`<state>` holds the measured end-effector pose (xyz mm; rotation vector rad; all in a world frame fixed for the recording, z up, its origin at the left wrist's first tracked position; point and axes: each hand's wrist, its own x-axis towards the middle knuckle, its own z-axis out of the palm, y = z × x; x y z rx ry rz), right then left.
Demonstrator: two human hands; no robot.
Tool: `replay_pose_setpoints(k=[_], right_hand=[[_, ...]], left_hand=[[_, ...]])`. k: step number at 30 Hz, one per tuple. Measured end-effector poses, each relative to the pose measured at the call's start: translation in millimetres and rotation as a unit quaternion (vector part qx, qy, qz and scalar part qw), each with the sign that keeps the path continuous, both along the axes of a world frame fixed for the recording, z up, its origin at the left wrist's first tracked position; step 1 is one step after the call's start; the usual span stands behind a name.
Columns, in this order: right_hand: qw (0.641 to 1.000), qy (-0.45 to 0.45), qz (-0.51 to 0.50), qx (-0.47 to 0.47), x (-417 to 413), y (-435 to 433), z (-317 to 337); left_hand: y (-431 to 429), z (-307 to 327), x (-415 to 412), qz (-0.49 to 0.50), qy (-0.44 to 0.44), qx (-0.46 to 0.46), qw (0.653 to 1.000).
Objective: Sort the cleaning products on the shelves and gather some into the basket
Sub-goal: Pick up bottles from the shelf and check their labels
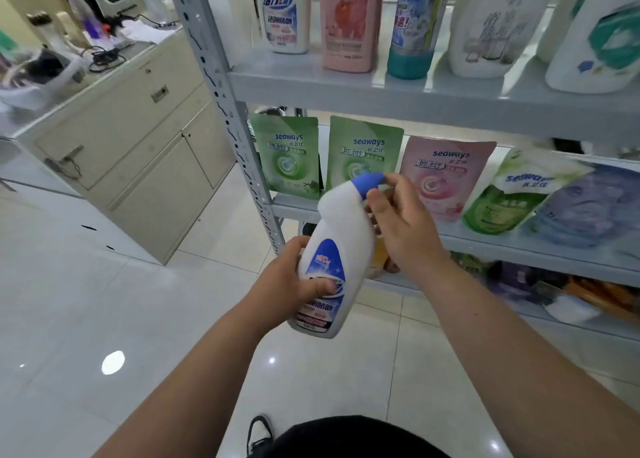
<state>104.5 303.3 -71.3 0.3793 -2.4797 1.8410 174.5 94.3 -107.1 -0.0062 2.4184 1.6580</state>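
Head view: we hold the bottle (341,235) in mid-air before the shelves, its long axis tilted from the base, near and left, up to the cap (370,182), far and right. Our left hand (291,284) makes the main grip, curled round the lower body; the right hand (405,232) pinches the cap. The post (239,138) stands just left, the pouches (363,156) close behind the cap. No basket shows; we judge the floor (138,301) leftward gives room.

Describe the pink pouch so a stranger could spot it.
Find the grey metal rack, then the shelf under the bottles. The pink pouch stands third from the left post, just after two green pouches, and is the only pink thing in that row.
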Motion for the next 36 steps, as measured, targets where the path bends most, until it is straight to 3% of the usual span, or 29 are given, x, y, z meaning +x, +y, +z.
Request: replay_pose_setpoints(k=[5, 11, 17, 23, 27, 30, 36], right_hand=[[0.974, -0.155, 0.149, -0.073, 15, 4, -23], [0.979, -0.099, 0.144, -0.100, -29, -12, 24], [0.990, -0.040, 0.088, -0.104, -86, -25, 86], [0.993, 0.015, 0.024, -0.114, -130, -38, 122], [0.994, 0.041, -0.009, -0.098, -152, -53, 130], [0.993, 0.057, -0.020, -0.097, -158, -64, 136], [0.992, 0.057, -0.036, -0.108, -156, -67, 138]], left_hand=[[19, 29, -11, 0.148, 0.075, 0.122, 0.979], [14, 90, -46, 0.114, 0.125, 0.170, 0.971], [-8, 139, -118, 0.057, 0.195, 0.159, 0.966], [-45, 165, -239, 0.192, 0.290, 0.055, 0.936], [-57, 177, -308, 0.214, 0.240, -0.010, 0.947], [-62, 181, -344, 0.196, 0.166, 0.021, 0.966], [-67, 171, -357, 0.182, 0.208, -0.009, 0.961]])
